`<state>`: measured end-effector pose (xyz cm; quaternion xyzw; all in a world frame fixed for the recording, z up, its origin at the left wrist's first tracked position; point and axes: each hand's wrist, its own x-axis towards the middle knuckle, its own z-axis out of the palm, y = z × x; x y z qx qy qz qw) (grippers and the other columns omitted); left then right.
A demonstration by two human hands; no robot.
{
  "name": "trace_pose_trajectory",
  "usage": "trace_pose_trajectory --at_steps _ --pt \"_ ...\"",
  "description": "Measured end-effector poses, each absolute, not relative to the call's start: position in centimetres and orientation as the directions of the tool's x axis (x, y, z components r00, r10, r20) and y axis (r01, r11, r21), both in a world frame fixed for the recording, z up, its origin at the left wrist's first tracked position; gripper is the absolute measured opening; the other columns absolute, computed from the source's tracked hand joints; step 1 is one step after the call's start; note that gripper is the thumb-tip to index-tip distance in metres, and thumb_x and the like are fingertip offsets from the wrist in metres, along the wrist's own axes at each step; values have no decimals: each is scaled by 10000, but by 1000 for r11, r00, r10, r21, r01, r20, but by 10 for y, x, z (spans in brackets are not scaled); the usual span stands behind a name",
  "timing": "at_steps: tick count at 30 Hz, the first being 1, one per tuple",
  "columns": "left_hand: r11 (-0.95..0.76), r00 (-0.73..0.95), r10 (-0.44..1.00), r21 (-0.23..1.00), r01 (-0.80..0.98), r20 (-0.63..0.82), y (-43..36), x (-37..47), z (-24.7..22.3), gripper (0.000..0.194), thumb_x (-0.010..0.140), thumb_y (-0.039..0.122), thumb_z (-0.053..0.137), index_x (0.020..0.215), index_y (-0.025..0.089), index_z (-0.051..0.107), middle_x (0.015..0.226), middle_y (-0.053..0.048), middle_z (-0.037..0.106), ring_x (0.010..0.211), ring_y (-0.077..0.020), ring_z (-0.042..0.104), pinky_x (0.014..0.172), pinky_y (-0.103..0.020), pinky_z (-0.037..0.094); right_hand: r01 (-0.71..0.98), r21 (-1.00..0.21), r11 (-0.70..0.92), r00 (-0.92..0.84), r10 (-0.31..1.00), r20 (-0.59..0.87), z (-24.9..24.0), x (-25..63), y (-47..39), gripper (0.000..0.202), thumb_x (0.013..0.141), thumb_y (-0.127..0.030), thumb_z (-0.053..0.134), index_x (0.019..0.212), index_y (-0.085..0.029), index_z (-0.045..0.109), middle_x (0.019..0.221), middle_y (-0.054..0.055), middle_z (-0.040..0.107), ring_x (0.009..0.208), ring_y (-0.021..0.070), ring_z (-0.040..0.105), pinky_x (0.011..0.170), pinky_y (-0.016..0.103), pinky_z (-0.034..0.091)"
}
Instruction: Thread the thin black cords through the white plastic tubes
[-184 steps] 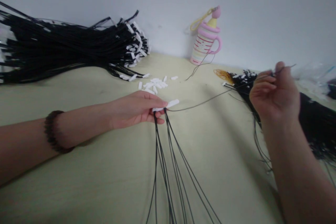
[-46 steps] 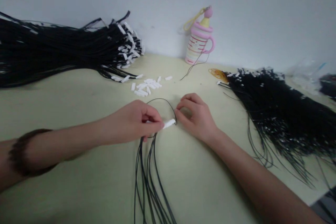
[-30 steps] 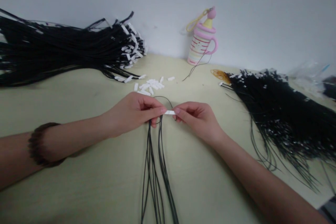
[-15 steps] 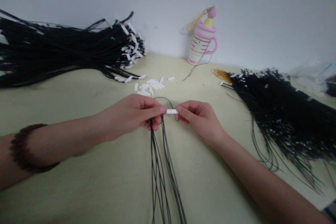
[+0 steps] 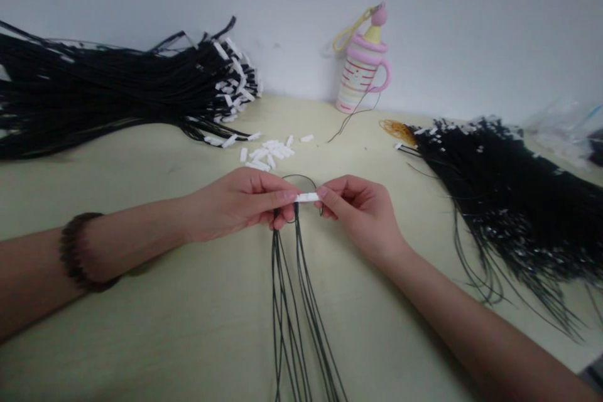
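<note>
Between my hands is a small white oblong piece (image 5: 308, 197), held nearly level above the table. My left hand (image 5: 254, 198) pinches its left end between thumb and forefinger, and black cords (image 5: 301, 264) hang down from those fingers toward me. At the other end, the thumb and forefinger of my right hand (image 5: 353, 207) are closed on the piece. A thin cord loop (image 5: 296, 175) arches behind it from one hand to the other. Just beyond my left hand lies a loose pile of similar white pieces (image 5: 271, 152).
A large bundle of black cords (image 5: 117, 88) with white ends lies at the back left. Another black bundle (image 5: 509, 195) spreads over the right side, beside orange rubber bands (image 5: 396, 130). A pink-handled cup-shaped item (image 5: 360, 72) stands against the wall. Clear plastic (image 5: 565, 132) lies far right.
My left hand and forearm have shifted slightly right, and the hanging cords have moved right with them. The white piece has tilted slightly, its right end higher. Both hands keep their pinch.
</note>
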<state>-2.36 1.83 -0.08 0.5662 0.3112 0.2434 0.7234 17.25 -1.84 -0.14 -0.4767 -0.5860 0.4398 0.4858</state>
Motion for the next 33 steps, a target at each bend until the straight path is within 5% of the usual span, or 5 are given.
trace_pose_trajectory --at_steps 17,20,23,28,33 --pt "176 625 748 975 136 -223 16 -23 4 210 814 254 633 633 150 654 555 17 593 498 -51 498 481 -143 369 175 -942 286 -171 951 257 -6 174 -19 102 810 -237 658 765 -145 662 620 0 635 538 89 547 518 214 440" --pt "195 586 778 974 114 -225 14 -21 5 236 820 270 626 621 144 625 538 20 581 474 -46 475 452 -150 332 412 -801 435 -101 895 434 -1 175 -25 117 830 -256 637 876 -148 651 677 -2 601 579 94 522 541 222 423" --pt "228 567 790 970 81 -233 14 -20 5 192 808 252 637 655 136 637 541 19 581 472 -49 479 451 -158 336 558 -630 539 -105 800 591 7 173 -34 92 831 -218 630 767 -153 611 585 -44 497 511 68 426 502 202 362" --pt "245 589 778 969 36 -218 15 -20 2 201 829 236 617 660 129 640 567 7 596 508 -58 513 495 -160 391 486 -703 520 -373 850 371 9 160 -45 300 860 -182 569 568 -152 511 508 -60 424 457 42 363 456 189 283" --pt "269 604 770 963 -12 -208 17 -21 0 216 847 211 603 649 130 633 567 11 589 512 -52 509 504 -148 406 406 -855 323 -351 919 181 -1 154 -45 226 865 -224 539 648 -163 549 538 -55 426 471 63 350 444 199 268"
